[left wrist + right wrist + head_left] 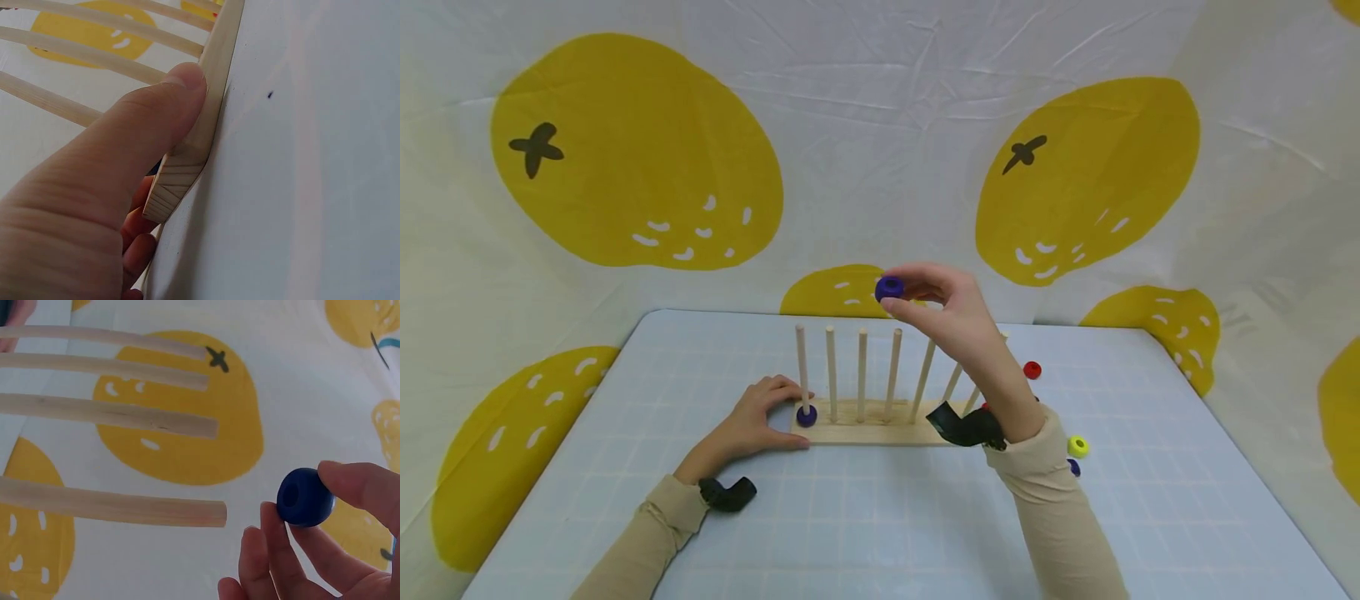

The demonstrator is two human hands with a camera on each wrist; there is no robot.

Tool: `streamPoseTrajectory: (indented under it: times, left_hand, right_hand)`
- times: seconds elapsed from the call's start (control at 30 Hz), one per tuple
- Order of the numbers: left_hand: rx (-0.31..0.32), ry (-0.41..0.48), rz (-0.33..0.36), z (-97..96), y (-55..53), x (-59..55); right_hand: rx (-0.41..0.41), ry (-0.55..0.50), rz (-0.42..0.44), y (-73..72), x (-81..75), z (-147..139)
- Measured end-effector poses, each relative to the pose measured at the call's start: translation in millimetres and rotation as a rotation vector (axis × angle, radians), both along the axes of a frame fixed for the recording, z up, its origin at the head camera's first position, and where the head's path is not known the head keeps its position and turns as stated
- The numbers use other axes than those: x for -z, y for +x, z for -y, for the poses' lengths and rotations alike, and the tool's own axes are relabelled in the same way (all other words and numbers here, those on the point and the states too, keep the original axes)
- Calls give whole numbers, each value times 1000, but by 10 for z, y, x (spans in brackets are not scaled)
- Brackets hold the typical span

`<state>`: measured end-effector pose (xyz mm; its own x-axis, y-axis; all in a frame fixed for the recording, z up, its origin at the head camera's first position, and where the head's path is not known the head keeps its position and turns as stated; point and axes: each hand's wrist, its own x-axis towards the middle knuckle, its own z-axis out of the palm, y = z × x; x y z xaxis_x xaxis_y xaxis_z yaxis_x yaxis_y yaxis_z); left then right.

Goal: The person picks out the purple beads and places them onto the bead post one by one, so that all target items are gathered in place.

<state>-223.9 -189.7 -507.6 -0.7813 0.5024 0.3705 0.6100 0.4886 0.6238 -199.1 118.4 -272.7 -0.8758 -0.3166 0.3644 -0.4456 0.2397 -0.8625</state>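
Observation:
A wooden peg rack with a row of upright pegs stands on the table. My left hand grips its left end, the thumb along the front edge and the fingers behind. Around the foot of the leftmost peg sits a dark blue bead. High above the pegs, my right hand pinches another blue bead between thumb and fingertips. This bead's hole shows in the right wrist view, apart from the nearest peg tip.
To the right of the rack lie a red bead, a yellow bead and a blue bead partly behind the right sleeve. Another bit of red shows beside the right wrist. A fruit-print cloth hangs behind the table.

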Motion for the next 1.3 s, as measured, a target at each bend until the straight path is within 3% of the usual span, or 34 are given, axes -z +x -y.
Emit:
streamPoseTrajectory:
  times: [0.77,1.1,1.3]
  left_hand:
    - [9,11,-6,1,8,-13]
    - [14,12,-53,11,-15,15]
    - [19,20,-57,15,-20,13]
  right_hand:
    - [-225,43,-76,-204,-42,485]
    - [-347,83,-131,-356,48,649]
    - [-376,143,-156,-406,123,697]
